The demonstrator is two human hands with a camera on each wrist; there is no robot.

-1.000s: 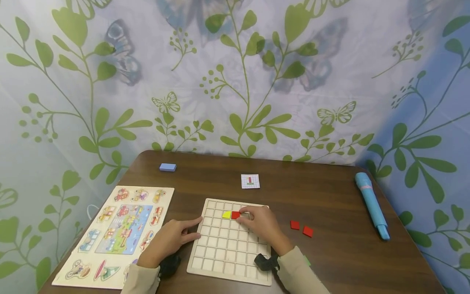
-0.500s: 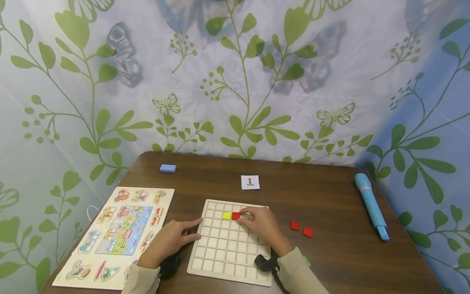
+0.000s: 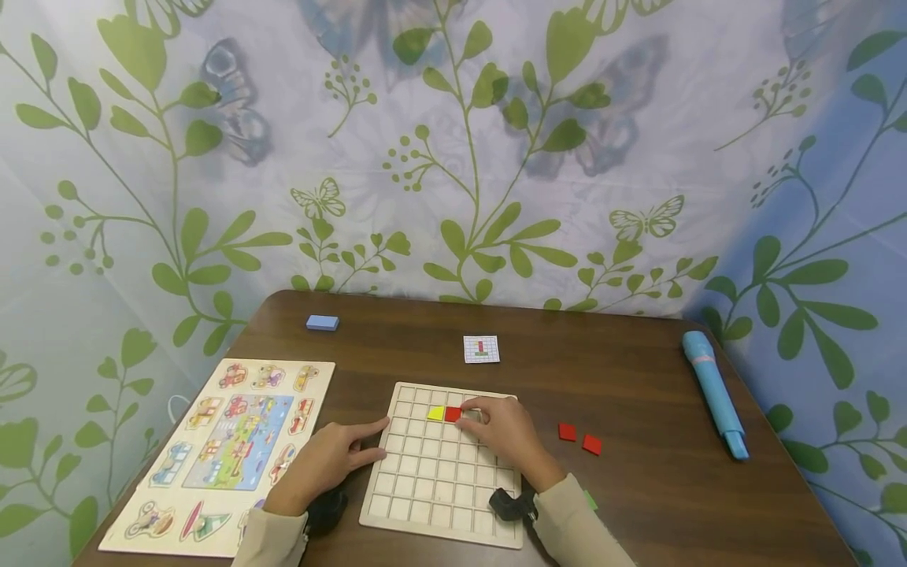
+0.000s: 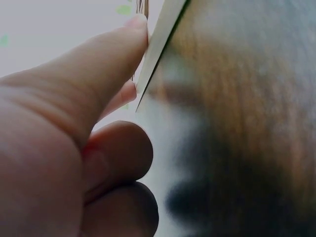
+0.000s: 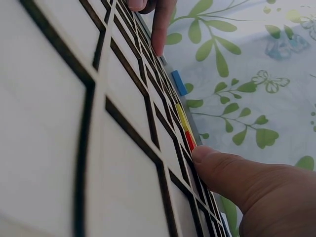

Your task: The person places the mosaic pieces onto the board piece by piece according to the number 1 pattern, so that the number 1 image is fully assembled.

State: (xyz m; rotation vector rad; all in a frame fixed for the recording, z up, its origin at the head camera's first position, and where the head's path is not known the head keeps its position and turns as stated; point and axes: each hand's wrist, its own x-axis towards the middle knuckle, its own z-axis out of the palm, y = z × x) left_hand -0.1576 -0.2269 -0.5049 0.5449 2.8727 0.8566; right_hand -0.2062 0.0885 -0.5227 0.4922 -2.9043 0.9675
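On my feed, a picture puzzle (image 3: 159, 492) lies at the far left of the tabletop (image 3: 673, 504), then comes the left hand (image 3: 326, 463), its thumb and forefinger extended and parted widely against the left rim of the grid board (image 3: 428, 466), I judge to brace it. On the board, a yellow tile (image 3: 435, 413) and a red tile (image 3: 452, 414) lie side by side; the right hand (image 3: 506, 430) has its fingers narrowed, seeming to pinch the red tile's right end, perhaps to line it up with its cell. Two loose red tiles (image 3: 567, 431) lie farther right, handy for that hand. My left wrist view reveals lower fingers curled in, which the head view hides; my right wrist view puts the thumb at the red tile's edge but misses the forefinger.
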